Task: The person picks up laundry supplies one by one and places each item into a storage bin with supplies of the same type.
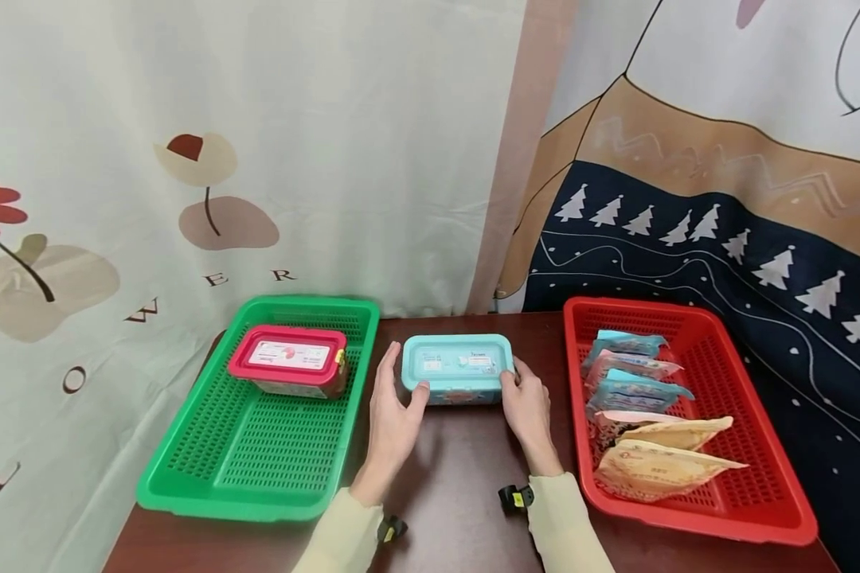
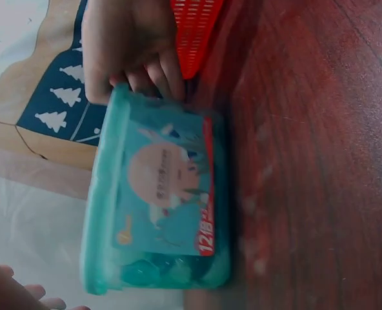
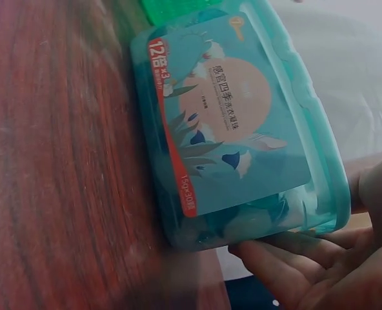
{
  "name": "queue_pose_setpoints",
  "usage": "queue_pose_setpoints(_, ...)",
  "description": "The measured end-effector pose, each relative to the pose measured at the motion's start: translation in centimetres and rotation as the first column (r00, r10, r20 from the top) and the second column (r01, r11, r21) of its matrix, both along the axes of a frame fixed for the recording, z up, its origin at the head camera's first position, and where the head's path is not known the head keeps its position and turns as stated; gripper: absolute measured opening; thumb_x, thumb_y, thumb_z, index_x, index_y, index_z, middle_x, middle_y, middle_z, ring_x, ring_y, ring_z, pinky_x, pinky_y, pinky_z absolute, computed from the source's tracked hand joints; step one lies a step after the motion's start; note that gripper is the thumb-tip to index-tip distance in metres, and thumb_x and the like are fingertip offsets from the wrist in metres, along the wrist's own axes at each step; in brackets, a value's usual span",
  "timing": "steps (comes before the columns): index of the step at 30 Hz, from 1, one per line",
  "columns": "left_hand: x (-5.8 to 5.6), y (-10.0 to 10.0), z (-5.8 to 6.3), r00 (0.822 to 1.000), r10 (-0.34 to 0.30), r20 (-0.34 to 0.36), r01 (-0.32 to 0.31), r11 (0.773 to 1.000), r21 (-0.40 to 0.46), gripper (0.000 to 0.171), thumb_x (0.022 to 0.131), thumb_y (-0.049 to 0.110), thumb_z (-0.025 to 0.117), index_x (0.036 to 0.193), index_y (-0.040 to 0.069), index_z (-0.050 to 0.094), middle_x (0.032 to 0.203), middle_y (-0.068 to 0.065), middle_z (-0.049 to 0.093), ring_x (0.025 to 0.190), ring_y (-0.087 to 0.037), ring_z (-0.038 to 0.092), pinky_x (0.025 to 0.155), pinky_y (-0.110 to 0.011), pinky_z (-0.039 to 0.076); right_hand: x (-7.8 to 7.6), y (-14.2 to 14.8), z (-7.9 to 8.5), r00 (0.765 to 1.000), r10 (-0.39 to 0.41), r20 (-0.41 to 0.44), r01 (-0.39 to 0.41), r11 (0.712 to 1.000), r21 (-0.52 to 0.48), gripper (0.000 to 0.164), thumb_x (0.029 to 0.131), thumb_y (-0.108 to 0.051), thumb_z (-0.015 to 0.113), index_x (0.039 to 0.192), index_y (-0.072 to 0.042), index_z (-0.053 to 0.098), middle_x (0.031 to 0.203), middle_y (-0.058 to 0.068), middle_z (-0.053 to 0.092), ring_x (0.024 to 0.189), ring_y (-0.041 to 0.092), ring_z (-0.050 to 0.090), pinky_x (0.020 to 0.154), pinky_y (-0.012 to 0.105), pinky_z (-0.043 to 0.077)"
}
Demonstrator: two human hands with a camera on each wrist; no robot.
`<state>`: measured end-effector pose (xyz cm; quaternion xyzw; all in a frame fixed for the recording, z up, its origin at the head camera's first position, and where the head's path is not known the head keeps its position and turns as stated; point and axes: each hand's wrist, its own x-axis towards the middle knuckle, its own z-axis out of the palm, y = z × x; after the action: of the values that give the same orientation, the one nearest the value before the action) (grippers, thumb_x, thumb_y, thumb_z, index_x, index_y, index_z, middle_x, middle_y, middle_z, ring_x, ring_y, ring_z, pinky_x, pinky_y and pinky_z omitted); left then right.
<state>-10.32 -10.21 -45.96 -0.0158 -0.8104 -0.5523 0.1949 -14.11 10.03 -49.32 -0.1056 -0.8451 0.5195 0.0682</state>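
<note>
A teal lidded tub of laundry capsules (image 1: 459,362) stands on the table between the two hands. My right hand (image 1: 529,406) grips its right end, thumb at the lid's front corner and fingers along the end wall. At the left end, my left hand (image 1: 390,422) has its fingers extended and spread, with the thumb by the front left corner. In the left wrist view a gap shows between the left hand's fingers (image 2: 33,294) and the tub. The front label (image 3: 230,123) faces the right wrist camera.
To the left, a green basket (image 1: 315,509) holds a pink-lidded tub (image 1: 287,358) near its far end. On the right, a red basket (image 1: 745,525) carries a row of several upright packets (image 1: 659,469). A printed curtain (image 1: 373,159) hangs behind the brown table (image 1: 459,493).
</note>
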Motion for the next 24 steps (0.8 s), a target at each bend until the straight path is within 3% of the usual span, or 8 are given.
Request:
queue_pose_setpoints(4, -0.6, 0.1, -0.8, 1.0, 0.001, 0.025, -0.001, 1.0, -0.017, 0.07, 0.093, 0.007, 0.067, 0.157, 0.003, 0.04, 0.164, -0.01, 0.037, 0.15, -0.029, 0.035, 0.119, -0.053, 0.031, 0.7, 0.3, 0.0, 1.0, 0.031, 0.004, -0.031, 0.999, -0.041, 0.057, 0.104, -0.023, 0.049, 0.158, -0.005, 0.04, 0.146, 0.02, 0.058, 0.127, 0.034, 0.06, 0.104, 0.056, 0.046)
queue_pose_setpoints(8, -1.3, 0.1, -1.5, 0.997, 0.004, 0.075, 0.001, 0.997, -0.072, 0.07, 0.095, 0.013, 0.066, 0.159, 0.006, 0.038, 0.167, -0.009, 0.031, 0.151, -0.029, 0.033, 0.118, -0.055, 0.032, 1.0, 0.3, 0.1, 0.995, 0.096, -0.041, -0.097, 0.994, -0.045, 0.066, 0.108, -0.027, 0.051, 0.166, -0.014, 0.022, 0.164, 0.014, 0.038, 0.148, 0.03, 0.04, 0.118, 0.055, 0.032)
queue_pose_setpoints(12, -2.0, 0.3, -2.0, 0.993, 0.012, 0.121, 0.003, 0.993, -0.117, 0.072, 0.096, 0.018, 0.066, 0.161, 0.011, 0.036, 0.169, -0.008, 0.026, 0.152, -0.029, 0.032, 0.118, -0.054, 0.034, 0.9, 0.1, 0.1, 0.983, 0.149, -0.105, -0.15, 0.989, -0.005, 0.067, 0.109, -0.03, 0.052, 0.167, -0.017, 0.019, 0.171, 0.004, 0.023, 0.155, 0.025, 0.024, 0.124, 0.051, 0.022)
queue_pose_setpoints(16, -2.6, 0.5, -2.4, 0.99, 0.022, 0.137, -0.007, 0.994, -0.108, 0.072, 0.097, 0.018, 0.066, 0.161, 0.009, 0.036, 0.169, -0.011, 0.026, 0.152, -0.031, 0.031, 0.119, -0.055, 0.031, 0.7, -0.1, -0.1, 0.98, 0.158, -0.125, -0.163, 0.986, -0.027, 0.066, 0.109, -0.031, 0.051, 0.166, -0.017, 0.022, 0.17, 0.003, 0.025, 0.155, 0.024, 0.025, 0.124, 0.052, 0.022)
queue_pose_setpoints(24, -3.4, 0.6, -3.6, 0.984, 0.011, 0.176, -0.004, 0.999, -0.041, 0.069, 0.097, 0.011, 0.064, 0.159, 0.004, 0.036, 0.164, -0.018, 0.035, 0.15, -0.034, 0.033, 0.12, -0.054, 0.03, 0.5, -0.2, -1.0, 0.987, 0.149, -0.057, -0.155, 0.98, -0.128, 0.066, 0.11, -0.029, 0.05, 0.167, -0.023, 0.018, 0.17, 0.007, 0.027, 0.153, 0.027, 0.028, 0.123, 0.054, 0.024)
